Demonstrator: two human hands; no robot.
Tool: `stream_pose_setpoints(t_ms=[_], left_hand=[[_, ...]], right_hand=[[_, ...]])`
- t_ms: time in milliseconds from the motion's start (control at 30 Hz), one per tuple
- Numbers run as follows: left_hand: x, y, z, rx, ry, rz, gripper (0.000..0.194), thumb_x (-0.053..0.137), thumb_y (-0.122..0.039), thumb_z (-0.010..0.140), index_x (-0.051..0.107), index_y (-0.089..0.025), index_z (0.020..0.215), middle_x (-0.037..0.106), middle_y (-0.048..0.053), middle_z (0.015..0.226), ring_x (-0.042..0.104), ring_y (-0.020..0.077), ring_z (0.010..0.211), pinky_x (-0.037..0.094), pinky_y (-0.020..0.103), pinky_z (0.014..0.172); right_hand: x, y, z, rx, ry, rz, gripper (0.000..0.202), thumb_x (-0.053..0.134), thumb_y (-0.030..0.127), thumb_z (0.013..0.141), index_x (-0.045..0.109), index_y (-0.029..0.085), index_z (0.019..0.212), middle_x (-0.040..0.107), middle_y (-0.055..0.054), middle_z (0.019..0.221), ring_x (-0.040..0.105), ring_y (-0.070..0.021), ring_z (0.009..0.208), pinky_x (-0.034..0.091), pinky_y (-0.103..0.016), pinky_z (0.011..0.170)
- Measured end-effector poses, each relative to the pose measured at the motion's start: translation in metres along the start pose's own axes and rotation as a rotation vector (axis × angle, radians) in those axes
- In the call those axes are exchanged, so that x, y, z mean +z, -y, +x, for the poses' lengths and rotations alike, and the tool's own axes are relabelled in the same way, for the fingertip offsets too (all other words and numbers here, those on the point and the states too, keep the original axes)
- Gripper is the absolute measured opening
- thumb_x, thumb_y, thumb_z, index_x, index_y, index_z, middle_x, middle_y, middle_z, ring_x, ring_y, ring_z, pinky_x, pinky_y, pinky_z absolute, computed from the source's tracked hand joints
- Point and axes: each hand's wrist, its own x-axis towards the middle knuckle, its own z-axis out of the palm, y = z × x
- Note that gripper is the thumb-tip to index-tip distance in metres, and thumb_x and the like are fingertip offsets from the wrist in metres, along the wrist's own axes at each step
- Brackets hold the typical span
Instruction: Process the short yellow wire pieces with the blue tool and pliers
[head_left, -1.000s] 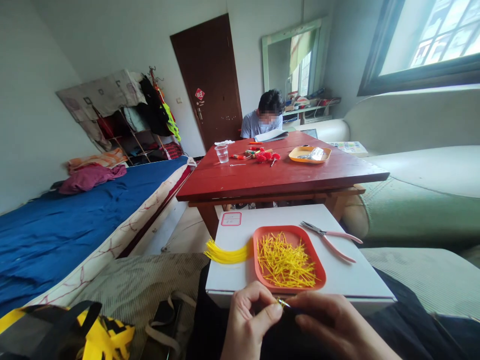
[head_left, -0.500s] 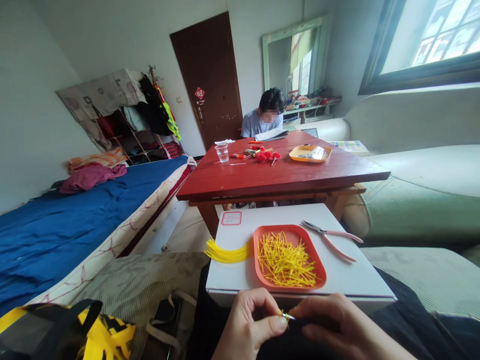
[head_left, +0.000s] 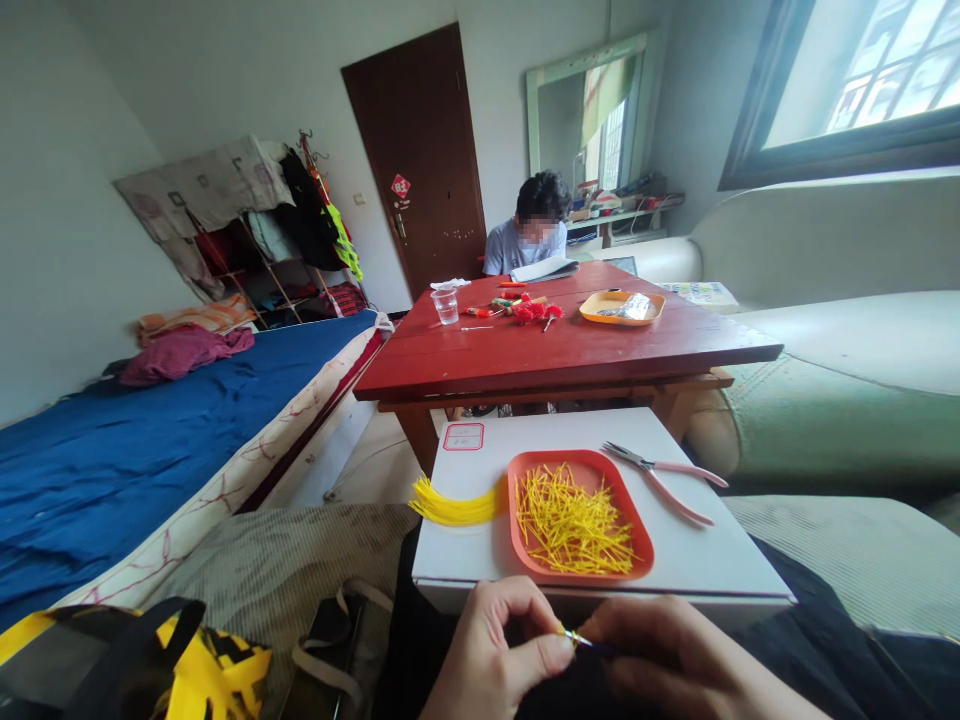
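Just in front of the white box [head_left: 735,560], my left hand [head_left: 502,640] pinches a small yellow strand [head_left: 562,630] between thumb and forefinger. My right hand [head_left: 675,645] is closed around a thin shiny metal rod [head_left: 579,638], whose tip meets the yellow strand; its handle end is hidden in my fingers. On the box sits an orange-red tray [head_left: 644,545] holding many short yellow strands [head_left: 570,520]. A bundle of longer yellow strands [head_left: 454,502] lies to its left, and pliers [head_left: 660,480] with pink handles lie to its right.
A red table [head_left: 480,365] stands beyond the box, bearing a plastic cup [head_left: 445,307], red fluffy pieces [head_left: 536,312] and a yellow tray [head_left: 585,308]. A person [head_left: 525,240] sits at its far side. A bed [head_left: 187,420] is on the left.
The metal rod has shifted slightly against the yellow strand, and my right hand has turned a little. The left hand stays nearly where it was.
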Motion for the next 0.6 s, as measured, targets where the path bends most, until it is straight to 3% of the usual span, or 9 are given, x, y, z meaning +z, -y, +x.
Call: stream_pose_setpoints(t_ms=[100, 200, 333, 400, 533, 600], left_hand=[[0.001, 0.002, 0.000, 0.014, -0.015, 0.014, 0.011, 0.069, -0.026, 0.066, 0.065, -0.017, 0.060, 0.053, -0.001, 0.063, 0.048, 0.0157, 0.068, 0.034, 0.025, 0.063], [0.001, 0.005, 0.001, 0.038, -0.018, 0.046, 0.013, 0.068, -0.026, 0.067, 0.064, -0.016, 0.060, 0.054, -0.001, 0.063, 0.048, 0.0153, 0.066, 0.035, 0.024, 0.062], [0.006, 0.004, 0.001, 0.150, -0.073, 0.146, 0.017, 0.066, -0.028, 0.070, 0.061, -0.016, 0.059, 0.053, -0.001, 0.060, 0.049, 0.0140, 0.059, 0.036, 0.024, 0.057], [0.011, 0.001, 0.000, 0.323, -0.158, 0.296, 0.019, 0.062, -0.025, 0.075, 0.057, -0.017, 0.059, 0.053, -0.001, 0.059, 0.048, 0.0139, 0.058, 0.037, 0.024, 0.055], [0.017, 0.000, -0.005, 0.838, -0.384, 0.811, 0.021, 0.048, -0.004, 0.079, 0.059, -0.017, 0.067, 0.056, 0.003, 0.060, 0.047, 0.0162, 0.060, 0.039, 0.027, 0.059], [0.015, 0.000, -0.005, 0.959, -0.415, 0.936, 0.023, 0.048, 0.001, 0.077, 0.063, -0.017, 0.075, 0.058, 0.004, 0.060, 0.048, 0.0167, 0.060, 0.040, 0.028, 0.061]], right_hand=[[0.003, -0.006, 0.002, 0.016, 0.018, 0.061, 0.024, 0.062, 0.038, 0.073, 0.069, 0.019, 0.084, 0.062, 0.000, 0.072, 0.052, -0.0176, 0.067, 0.041, -0.029, 0.065], [0.004, -0.008, 0.003, 0.014, 0.040, 0.090, 0.018, 0.063, 0.031, 0.071, 0.068, 0.017, 0.081, 0.057, 0.003, 0.065, 0.045, -0.0138, 0.060, 0.037, -0.026, 0.058], [0.004, -0.007, 0.003, -0.028, 0.020, 0.154, 0.014, 0.066, 0.024, 0.069, 0.071, 0.018, 0.081, 0.061, 0.001, 0.069, 0.049, -0.0146, 0.066, 0.038, -0.025, 0.062], [0.005, -0.007, 0.003, 0.011, -0.006, 0.292, 0.017, 0.072, 0.032, 0.068, 0.071, 0.020, 0.081, 0.061, 0.002, 0.067, 0.047, -0.0113, 0.061, 0.038, -0.021, 0.058], [0.008, -0.008, 0.003, 0.173, -0.028, 0.581, 0.027, 0.080, 0.040, 0.062, 0.070, 0.021, 0.080, 0.053, 0.008, 0.053, 0.035, -0.0020, 0.042, 0.026, -0.012, 0.041], [0.010, -0.006, 0.002, 0.160, -0.056, 0.618, 0.026, 0.081, 0.038, 0.061, 0.071, 0.022, 0.078, 0.053, 0.008, 0.052, 0.037, -0.0014, 0.042, 0.030, -0.011, 0.043]])
